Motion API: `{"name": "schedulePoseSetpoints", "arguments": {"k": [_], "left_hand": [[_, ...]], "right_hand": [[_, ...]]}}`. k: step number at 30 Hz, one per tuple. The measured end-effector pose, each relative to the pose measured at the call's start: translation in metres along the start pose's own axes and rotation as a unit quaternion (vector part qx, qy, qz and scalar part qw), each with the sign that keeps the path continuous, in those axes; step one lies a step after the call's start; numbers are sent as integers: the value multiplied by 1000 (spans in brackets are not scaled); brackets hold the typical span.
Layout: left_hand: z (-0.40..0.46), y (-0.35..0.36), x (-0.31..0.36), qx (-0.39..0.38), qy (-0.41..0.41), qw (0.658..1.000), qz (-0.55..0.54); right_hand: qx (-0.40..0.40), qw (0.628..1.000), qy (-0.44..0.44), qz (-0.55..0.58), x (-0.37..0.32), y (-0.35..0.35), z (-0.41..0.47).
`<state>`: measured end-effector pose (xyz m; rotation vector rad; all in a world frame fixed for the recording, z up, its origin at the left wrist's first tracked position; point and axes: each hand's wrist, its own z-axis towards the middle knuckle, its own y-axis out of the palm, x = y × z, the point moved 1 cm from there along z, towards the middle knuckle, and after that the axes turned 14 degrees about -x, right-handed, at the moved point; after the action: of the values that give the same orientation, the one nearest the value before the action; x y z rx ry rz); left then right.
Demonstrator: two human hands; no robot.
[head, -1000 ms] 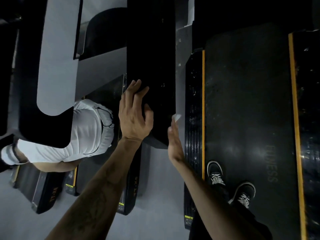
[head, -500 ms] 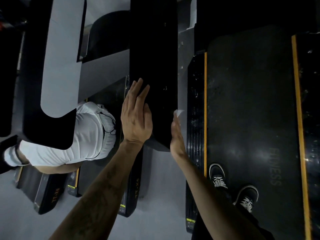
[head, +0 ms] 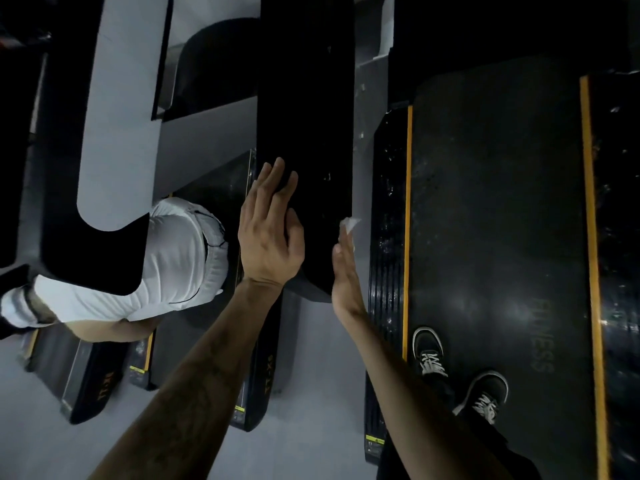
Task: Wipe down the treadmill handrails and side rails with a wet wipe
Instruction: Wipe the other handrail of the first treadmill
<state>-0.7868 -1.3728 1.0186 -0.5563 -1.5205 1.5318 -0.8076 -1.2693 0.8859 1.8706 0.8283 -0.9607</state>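
Note:
A wide black handrail (head: pixel 308 133) of the treadmill runs away from me in the middle of the view. My left hand (head: pixel 268 233) lies flat on its top left edge, fingers straight, thumb on the top face. My right hand (head: pixel 344 271) is held upright against the rail's right side face, fingers straight. It presses a white wet wipe (head: pixel 349 225) to that face; only a corner of the wipe shows past my fingertips. Below on the right is the treadmill belt (head: pixel 495 202) with its ribbed black side rail (head: pixel 389 202) and a yellow stripe.
My two black shoes (head: pixel 429 351) stand on the belt's near end. A person in white clothes (head: pixel 180 258) bends over the neighbouring treadmill (head: pixel 263 375) at the left. That machine's grey and black handrail (head: pixel 114 116) crosses the upper left. Grey floor lies between the machines.
Both hands have slid a little forward along the handrail, the right one carrying the wipe along the side face. The camera has shifted slightly.

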Motion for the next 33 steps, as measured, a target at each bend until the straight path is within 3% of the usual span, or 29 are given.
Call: {"name": "schedulePoseSetpoints", "arguments": {"k": [7, 14, 22, 29, 33], "left_hand": [[-2, 0, -1, -4, -4, 1000, 0], [-2, 1, -2, -5, -9, 1000, 3], [-3, 1, -2, -4, -8, 1000, 9], [-2, 0, -2, -1, -3, 1000, 9], [-2, 1, -2, 0, -3, 1000, 9]], "right_hand": [[-18, 997, 70, 31, 10, -8, -4], [-36, 999, -21, -3, -22, 11, -11], [-39, 998, 47, -17, -11, -3, -6], [-38, 995, -56, -75, -28, 20, -22], [-39, 997, -37, -54, -41, 10, -2]]}}
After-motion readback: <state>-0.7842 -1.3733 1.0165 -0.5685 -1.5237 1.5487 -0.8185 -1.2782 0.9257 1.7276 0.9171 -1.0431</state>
